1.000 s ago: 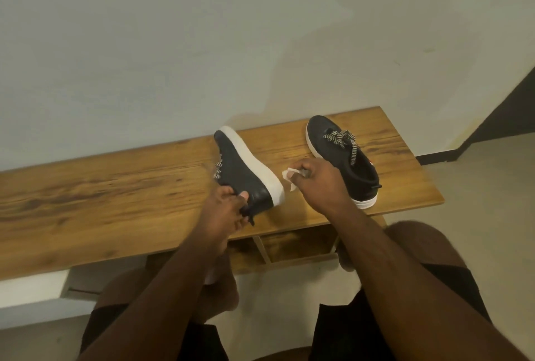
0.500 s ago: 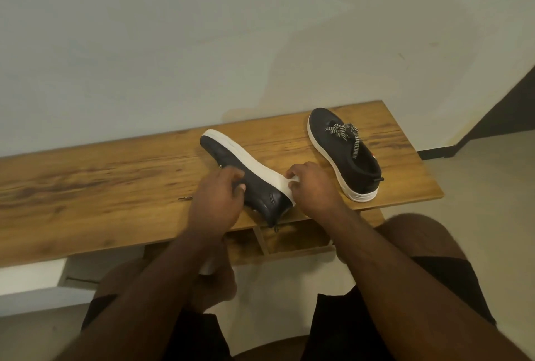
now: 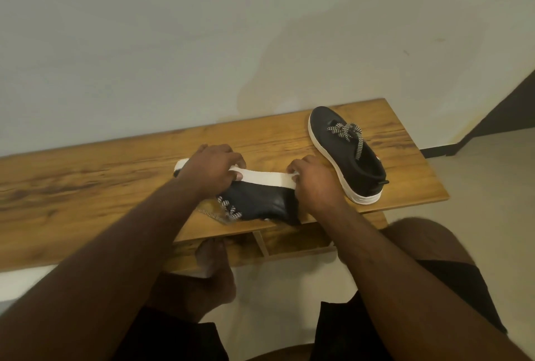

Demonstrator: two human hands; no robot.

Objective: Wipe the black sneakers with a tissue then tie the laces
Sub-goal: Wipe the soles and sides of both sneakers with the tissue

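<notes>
One black sneaker (image 3: 260,201) with a white sole lies on its side near the front edge of the wooden table (image 3: 86,187), sole turned away from me, its speckled laces (image 3: 227,211) hanging loose toward me. My left hand (image 3: 214,171) grips the sole over the toe half. My right hand (image 3: 314,178) is closed at the heel end of the sole; a sliver of white tissue (image 3: 293,176) shows at its fingertips. The second black sneaker (image 3: 347,155) stands upright at the table's right end, laces tied loosely.
A pale wall rises right behind the table. Under the front edge sits a wooden shelf frame (image 3: 289,242). My bare knees and black shorts fill the bottom. Pale floor lies to the right, with a dark doorway (image 3: 509,111) at the far right.
The sneaker has been turned from standing tilted on its heel to lying on its side across the table. Both hands moved with it; my right hand now rests at the heel end of the sole.
</notes>
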